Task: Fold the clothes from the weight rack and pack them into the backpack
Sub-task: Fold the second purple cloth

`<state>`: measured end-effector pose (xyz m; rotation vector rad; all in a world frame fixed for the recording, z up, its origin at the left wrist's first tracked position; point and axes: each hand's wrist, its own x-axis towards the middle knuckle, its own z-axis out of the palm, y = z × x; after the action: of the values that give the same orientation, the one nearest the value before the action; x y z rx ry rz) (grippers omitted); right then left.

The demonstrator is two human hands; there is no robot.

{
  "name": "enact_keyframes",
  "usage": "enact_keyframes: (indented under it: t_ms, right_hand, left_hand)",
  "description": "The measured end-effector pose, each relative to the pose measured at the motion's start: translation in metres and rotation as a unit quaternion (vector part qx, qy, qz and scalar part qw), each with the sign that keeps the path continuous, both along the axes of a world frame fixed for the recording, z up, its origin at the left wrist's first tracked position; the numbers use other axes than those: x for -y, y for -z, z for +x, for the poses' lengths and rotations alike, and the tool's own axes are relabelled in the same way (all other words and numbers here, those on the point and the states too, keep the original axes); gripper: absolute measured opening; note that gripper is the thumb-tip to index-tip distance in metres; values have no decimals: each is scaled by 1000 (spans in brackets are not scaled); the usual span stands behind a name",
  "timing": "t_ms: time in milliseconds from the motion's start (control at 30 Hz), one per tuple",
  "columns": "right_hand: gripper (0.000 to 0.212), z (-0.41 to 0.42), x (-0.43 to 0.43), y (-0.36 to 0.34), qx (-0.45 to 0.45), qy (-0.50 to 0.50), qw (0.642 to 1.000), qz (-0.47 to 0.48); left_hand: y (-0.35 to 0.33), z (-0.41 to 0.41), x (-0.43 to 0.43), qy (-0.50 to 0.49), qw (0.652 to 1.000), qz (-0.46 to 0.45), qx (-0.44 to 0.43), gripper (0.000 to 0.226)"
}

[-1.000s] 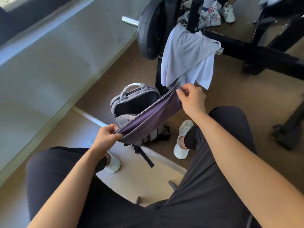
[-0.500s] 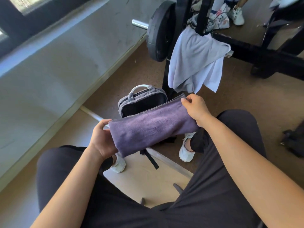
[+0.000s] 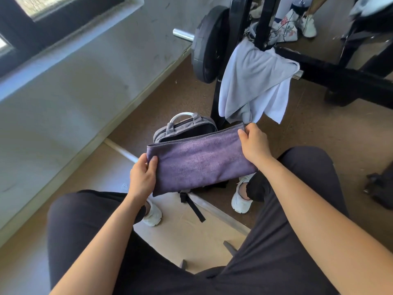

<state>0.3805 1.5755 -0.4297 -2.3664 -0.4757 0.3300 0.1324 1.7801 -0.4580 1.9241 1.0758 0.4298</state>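
Note:
A folded purple towel (image 3: 197, 160) is stretched flat between my hands above my knees. My left hand (image 3: 142, 175) grips its near left end, and my right hand (image 3: 253, 143) pinches its far right corner. Behind and below the towel stands a grey backpack (image 3: 187, 126), its top zipped open and its dark inside showing; the towel hides its lower part. A light grey garment (image 3: 253, 81) with a white one under it hangs over the black weight rack (image 3: 263, 20) just beyond my right hand.
A black weight plate (image 3: 205, 45) on a steel bar hangs at the rack's left. The rack's black base beam (image 3: 340, 75) runs right across the brown floor. A grey wall slopes along the left. Another person's white shoes stand at the far top right. My legs and white shoes frame the backpack.
The towel has turned from edge-on to flat and face up, and is spread wider between my hands. Both hands kept their hold; my left hand shifted its grip onto the towel's near end.

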Motion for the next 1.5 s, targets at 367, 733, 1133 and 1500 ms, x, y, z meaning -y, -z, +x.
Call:
enact_keyframes:
  t_ms: [367, 733, 1133, 1500]
  right_hand:
    - [20, -27, -8, -4, -30, -11, 998, 55]
    - [29, -98, -29, -17, -271, -136, 931, 204]
    - [51, -100, -31, -10, -387, -109, 882, 245]
    - [45, -79, -14, -51, -639, -11, 699, 322]
  left_hand:
    - [-11, -1, -2, -81, 990, -81, 84, 30]
    - [-35, 12, 49, 117, 968, -192, 113, 22]
    - [-42, 14, 50, 237, 906, -326, 131, 39]
    - [-34, 9, 25, 41, 918, -368, 140, 50]
